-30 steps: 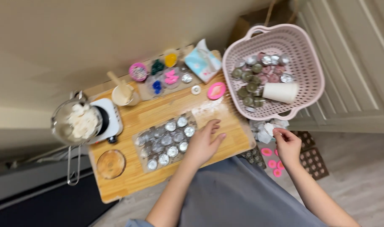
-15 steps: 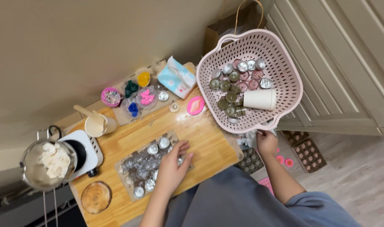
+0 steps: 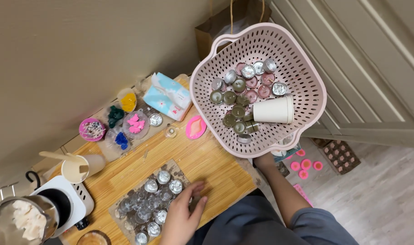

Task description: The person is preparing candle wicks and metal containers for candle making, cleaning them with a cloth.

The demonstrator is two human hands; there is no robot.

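1. Left hand (image 3: 182, 218): rests palm-down at the near edge of the desk (image 3: 216, 168); fingers (image 3: 195, 187) loosely spread, tips touching the clear mould tray (image 3: 148, 202), gripping nothing.
2. Clear mould tray: lies flat on the desk's near-left part, holding rows of small silver tealight cups (image 3: 164, 177).
3. Right hand (image 3: 263, 159): reaches under the near rim of the pink perforated basket (image 3: 306, 72); its fingers are hidden by the basket, so how far they are open cannot be told.
4. Pink perforated basket: on the right, overhanging the desk's right end; it contains more tealight cups, some filled, and a white paper cup (image 3: 274, 110) lying on its side.
5. Far left of the desk: small coloured moulds (image 3: 136, 123), a tissue pack (image 3: 167, 96), a cup with a wooden stick (image 3: 77, 168).
6. Near left: a metal pot of white wax pieces (image 3: 23, 220) beside a white hot plate (image 3: 64, 204).
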